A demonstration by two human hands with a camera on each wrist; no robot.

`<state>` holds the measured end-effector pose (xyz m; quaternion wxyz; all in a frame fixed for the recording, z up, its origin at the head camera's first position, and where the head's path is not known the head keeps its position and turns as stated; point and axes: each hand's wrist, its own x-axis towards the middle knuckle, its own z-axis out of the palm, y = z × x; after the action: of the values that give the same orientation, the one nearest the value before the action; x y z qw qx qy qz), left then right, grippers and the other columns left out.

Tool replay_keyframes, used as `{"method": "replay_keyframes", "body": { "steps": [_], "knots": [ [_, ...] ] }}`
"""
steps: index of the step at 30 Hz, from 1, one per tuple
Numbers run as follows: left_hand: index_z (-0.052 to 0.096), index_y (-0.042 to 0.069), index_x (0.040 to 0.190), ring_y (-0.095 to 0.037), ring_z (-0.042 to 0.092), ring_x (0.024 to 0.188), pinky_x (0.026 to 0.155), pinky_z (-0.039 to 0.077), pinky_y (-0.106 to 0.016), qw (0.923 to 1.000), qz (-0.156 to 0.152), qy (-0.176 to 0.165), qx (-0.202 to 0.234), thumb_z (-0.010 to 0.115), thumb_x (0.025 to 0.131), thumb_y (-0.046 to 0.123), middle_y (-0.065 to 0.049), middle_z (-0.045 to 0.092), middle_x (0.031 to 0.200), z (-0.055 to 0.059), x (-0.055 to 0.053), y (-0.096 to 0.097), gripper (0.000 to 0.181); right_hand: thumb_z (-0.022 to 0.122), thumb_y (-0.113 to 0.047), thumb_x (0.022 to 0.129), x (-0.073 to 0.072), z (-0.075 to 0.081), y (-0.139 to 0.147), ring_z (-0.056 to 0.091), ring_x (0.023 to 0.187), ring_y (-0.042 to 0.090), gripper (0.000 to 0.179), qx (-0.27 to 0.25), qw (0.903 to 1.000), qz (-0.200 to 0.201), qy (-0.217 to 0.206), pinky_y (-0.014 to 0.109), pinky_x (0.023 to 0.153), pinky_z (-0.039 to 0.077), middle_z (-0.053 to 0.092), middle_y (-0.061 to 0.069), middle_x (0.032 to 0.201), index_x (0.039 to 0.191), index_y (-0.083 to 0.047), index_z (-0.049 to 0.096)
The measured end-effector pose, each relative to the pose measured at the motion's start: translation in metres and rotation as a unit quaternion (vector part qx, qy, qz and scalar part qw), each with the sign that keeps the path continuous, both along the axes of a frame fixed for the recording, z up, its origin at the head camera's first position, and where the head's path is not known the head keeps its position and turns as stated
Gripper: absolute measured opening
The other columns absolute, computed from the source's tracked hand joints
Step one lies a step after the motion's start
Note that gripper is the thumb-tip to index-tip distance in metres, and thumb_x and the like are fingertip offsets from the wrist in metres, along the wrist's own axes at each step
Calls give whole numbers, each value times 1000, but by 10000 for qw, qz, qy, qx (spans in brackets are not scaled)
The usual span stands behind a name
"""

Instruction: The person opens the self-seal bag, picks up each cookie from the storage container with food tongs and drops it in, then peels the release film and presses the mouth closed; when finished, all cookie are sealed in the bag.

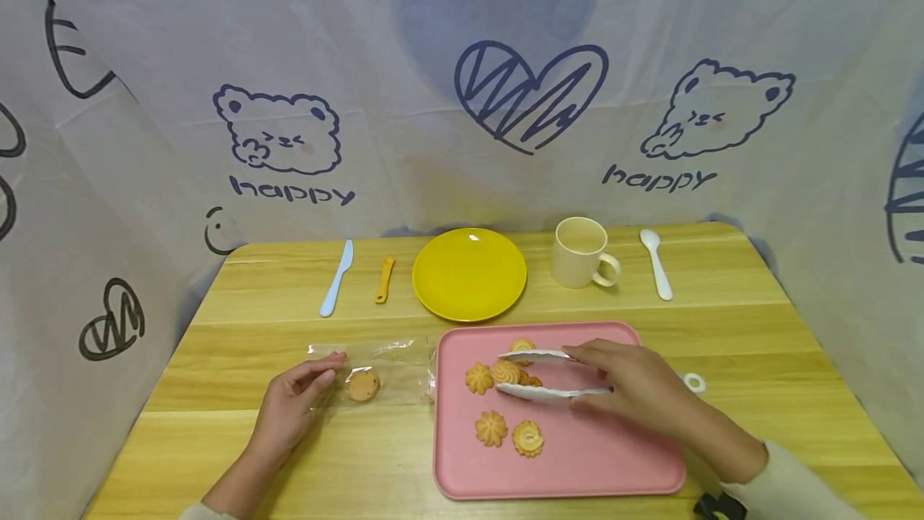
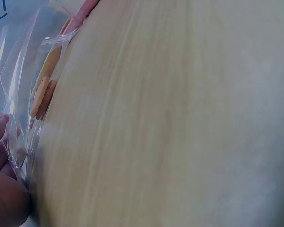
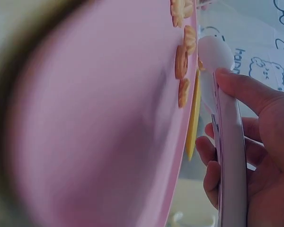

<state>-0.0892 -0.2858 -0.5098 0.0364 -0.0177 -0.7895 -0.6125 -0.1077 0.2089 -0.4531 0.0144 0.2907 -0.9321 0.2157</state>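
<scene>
My left hand (image 1: 292, 404) pinches the left end of a clear plastic bag (image 1: 404, 367) lying left of the pink tray (image 1: 599, 456). Inside the bag is a round brown cookie (image 1: 362, 384); in the left wrist view a second round shape, cookie or reflection, shows against it. With thumb and fingers my right hand (image 1: 638, 383) grips white tongs (image 1: 549, 394) over the tray. Their spread tips stand on either side of a swirl cookie (image 1: 506, 372); whether they touch it I cannot tell. Several other cookies, including a flower-shaped cookie (image 1: 480, 378), lie on the tray.
Behind the tray stand a yellow plate (image 1: 469, 275) and a cream mug (image 1: 575, 259). A white spoon (image 1: 655, 263) lies to the right. Further left are a pale blue knife (image 1: 337, 279) and a small orange utensil (image 1: 385, 280). A printed cloth (image 1: 404, 151) hangs behind the wooden table.
</scene>
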Motion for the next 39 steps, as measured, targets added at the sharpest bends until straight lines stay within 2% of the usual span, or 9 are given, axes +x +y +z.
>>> {"method": "replay_keyframes", "body": {
  "steps": [4, 7, 11, 19, 22, 29, 35, 39],
  "knots": [
    [68, -12, 119, 4, 60, 123, 106, 49, -14, 10000, -14, 16, 16, 64, 101, 2, -16, 68, 132, 1, 0, 0, 24, 86, -45, 83, -8, 2, -17, 62, 85, 7, 65, 59, 9999, 31, -83, 27, 71, 54, 71, -6, 123, 138, -18, 67],
    [69, -12, 119, 4, 61, 122, 105, 49, -14, 10000, -8, 18, 14, 64, 101, 2, -14, 69, 131, 1, 0, 0, 23, 86, -44, 83, -13, 4, -31, 68, 100, 12, 65, 68, 9998, 144, -123, 35, 84, 60, 71, -4, 128, 139, -17, 66],
    [69, -11, 119, 5, 61, 122, 105, 49, -14, 10000, -9, 12, 2, 64, 101, 2, -12, 70, 131, 1, 0, 0, 23, 85, -45, 85, -19, 6, -49, 67, 116, 17, 66, 69, 9993, 258, -257, 43, 98, 60, 69, 0, 133, 140, -16, 65],
    [68, -13, 118, 4, 61, 123, 105, 49, -14, 10000, -13, 25, -1, 64, 101, 1, -16, 69, 131, 1, 0, 0, 23, 82, -46, 87, -29, 10, -79, 63, 127, 22, 66, 216, 9982, 475, -297, 48, 103, 57, 64, 2, 143, 144, -18, 62],
    [68, -13, 118, 4, 61, 122, 105, 49, -14, 10000, 2, 25, 14, 64, 101, 1, -15, 69, 131, 2, 1, 1, 23, 82, -45, 88, -31, 11, -89, 63, 126, 22, 65, 250, 9977, 618, -153, 46, 101, 58, 64, 1, 142, 143, -18, 63],
    [68, -14, 118, 5, 61, 121, 104, 49, -12, 9999, 66, 34, 129, 65, 100, 2, -7, 72, 127, 4, 2, 4, 24, 84, -48, 85, -37, 7, -109, 65, 114, 9, 66, -64, 9969, 741, -260, 37, 92, 59, 68, -10, 135, 144, -27, 62],
    [68, -13, 117, 6, 61, 121, 104, 48, -13, 10000, 36, 2, 68, 65, 101, 3, -5, 72, 128, 3, 2, 3, 23, 84, -46, 85, -41, 6, -125, 67, 109, 15, 68, 48, 9954, 957, -95, 41, 86, 59, 66, -3, 138, 145, -22, 62],
    [68, -11, 119, 7, 59, 122, 105, 48, -12, 9999, 24, -112, -4, 64, 102, 4, -4, 71, 130, 3, 1, 2, 24, 84, -44, 86, -42, 6, -136, 67, 113, 18, 65, 135, 9938, 1101, 53, 41, 89, 60, 67, -1, 138, 142, -18, 63]
  ]
}}
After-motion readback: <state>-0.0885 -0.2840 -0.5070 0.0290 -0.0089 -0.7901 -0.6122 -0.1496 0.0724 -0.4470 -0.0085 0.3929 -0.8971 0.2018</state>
